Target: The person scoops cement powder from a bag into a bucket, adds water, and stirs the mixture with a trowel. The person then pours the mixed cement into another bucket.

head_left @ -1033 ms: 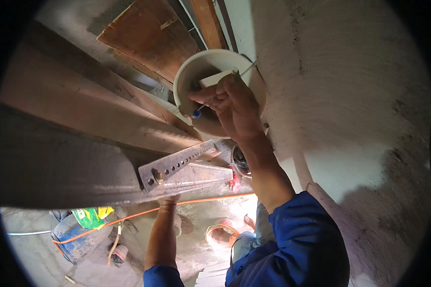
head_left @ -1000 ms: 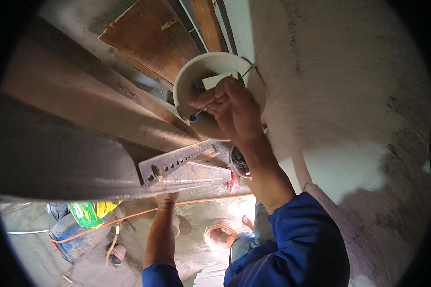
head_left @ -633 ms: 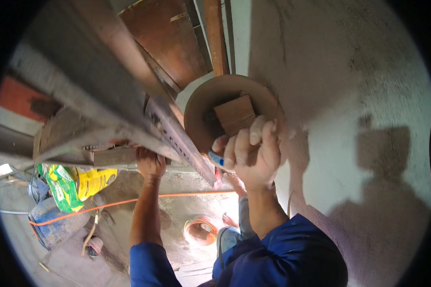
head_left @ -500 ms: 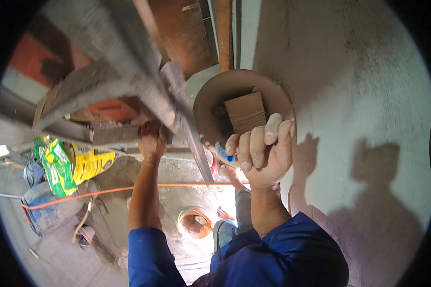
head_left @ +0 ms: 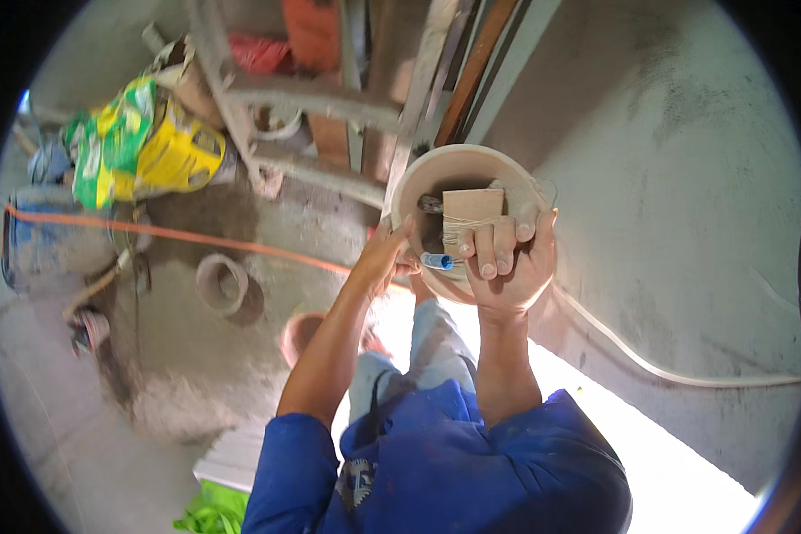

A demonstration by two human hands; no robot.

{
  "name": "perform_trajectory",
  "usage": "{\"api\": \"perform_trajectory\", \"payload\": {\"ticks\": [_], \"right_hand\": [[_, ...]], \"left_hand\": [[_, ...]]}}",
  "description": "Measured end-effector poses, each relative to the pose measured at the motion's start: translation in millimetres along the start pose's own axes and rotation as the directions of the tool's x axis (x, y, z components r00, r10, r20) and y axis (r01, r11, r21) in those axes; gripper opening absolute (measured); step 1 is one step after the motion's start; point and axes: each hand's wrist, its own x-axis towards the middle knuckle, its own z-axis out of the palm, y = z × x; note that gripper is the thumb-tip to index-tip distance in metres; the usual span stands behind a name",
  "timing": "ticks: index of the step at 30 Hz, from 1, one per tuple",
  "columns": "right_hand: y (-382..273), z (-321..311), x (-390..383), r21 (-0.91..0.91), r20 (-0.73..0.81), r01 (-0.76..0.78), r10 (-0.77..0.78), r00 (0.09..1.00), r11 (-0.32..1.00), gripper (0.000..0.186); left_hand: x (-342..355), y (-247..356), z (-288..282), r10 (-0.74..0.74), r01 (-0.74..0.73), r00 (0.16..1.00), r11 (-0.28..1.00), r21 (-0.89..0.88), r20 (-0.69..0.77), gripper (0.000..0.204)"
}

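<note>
I hold a round, dusty pale bucket in front of me, with a pale square block wound with string and a dark, indistinct item inside. My right hand is curled over it, fingers hooked round its wire handle, which carries a short blue sleeve. My left hand grips the bucket's left side; some of its fingertips are hidden against the wall of the bucket.
Dusty wooden framing stands ahead. Leftward lie green and yellow bags, a blue drum, a small pot and an orange hose. A pale wall rises at right, with a white hose along it.
My left hand has left the framing and moved right onto the bucket. My view has swung, so the floor shows more and the framing sits higher. My right hand still holds the handle.
</note>
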Motion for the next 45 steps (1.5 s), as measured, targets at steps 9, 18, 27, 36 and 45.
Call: {"api": "perform_trajectory", "payload": {"ticks": [9,18,27,36,45], "right_hand": [[35.3,-49.9,-93.8,0.112,-0.192,-0.284,0.301,0.934,0.952,0.049],[29.0,-112.4,-116.5,0.030,-0.313,-0.518,0.500,0.807,0.855,0.044],[30.4,-181.6,-140.6,-0.128,-0.450,-0.760,0.646,0.617,0.637,0.043],[80.8,-150.7,-205.1,-0.977,0.029,0.121,0.451,0.892,-0.176,0.045],[265.6,-222.3,-313.5,-0.563,0.089,0.822,0.983,0.161,-0.084,0.056]], "left_hand": [[-89.4,-97.7,-60.6,-0.233,0.216,0.933,0.972,-0.089,-0.275,0.054],[-109.3,-159.2,-60.4,-0.163,0.092,0.843,0.983,-0.162,-0.513,0.055],[-147.3,-220.1,-46.4,-0.197,-0.141,0.660,0.915,-0.377,-0.725,0.056],[-259.8,-327.8,-82.5,-0.168,-0.320,0.374,0.900,-0.297,-0.912,0.060],[-317.5,-398.6,-117.2,-0.122,-0.143,0.529,0.963,-0.230,-0.840,0.063]]}}
